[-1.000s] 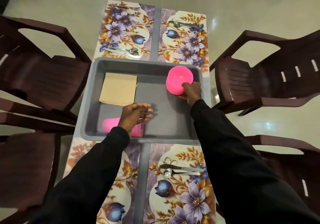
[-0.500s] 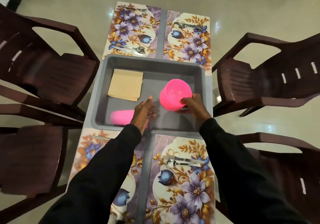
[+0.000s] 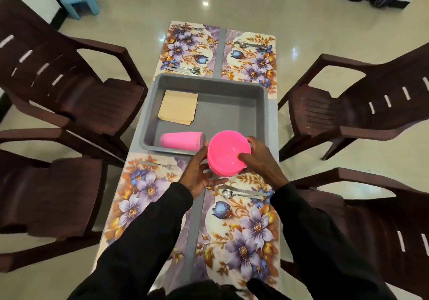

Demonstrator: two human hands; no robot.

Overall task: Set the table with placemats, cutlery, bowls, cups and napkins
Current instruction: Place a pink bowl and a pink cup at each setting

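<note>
On the long grey counter (image 3: 196, 241), four floral placemats (image 3: 243, 241) already carry cutlery, two beyond the grey tray (image 3: 267, 114) and two on the near side of it. The stack of pink bowls (image 3: 226, 151), which a second ago sat in the tray's far right corner, has been lifted out. It now hangs over the tray's near rim, on the right, clear of the counter. The right hand (image 3: 260, 162) has its grip wrapped over the stack's near rim. The left hand (image 3: 197, 176), hovering empty above the tray a moment earlier, has closed in to cup the stack's left side and underside. Left behind in the tray are the pink cups (image 3: 181, 140), lying on their side at its near left, and the folded beige napkins (image 3: 178, 107) at its far left. A spoon (image 3: 226, 193) lies on the mat just near of the tray, below the bowls. The bowl round looks under way, with a bowl probably about to be parted from the stack; cups and napkins remain.
</note>
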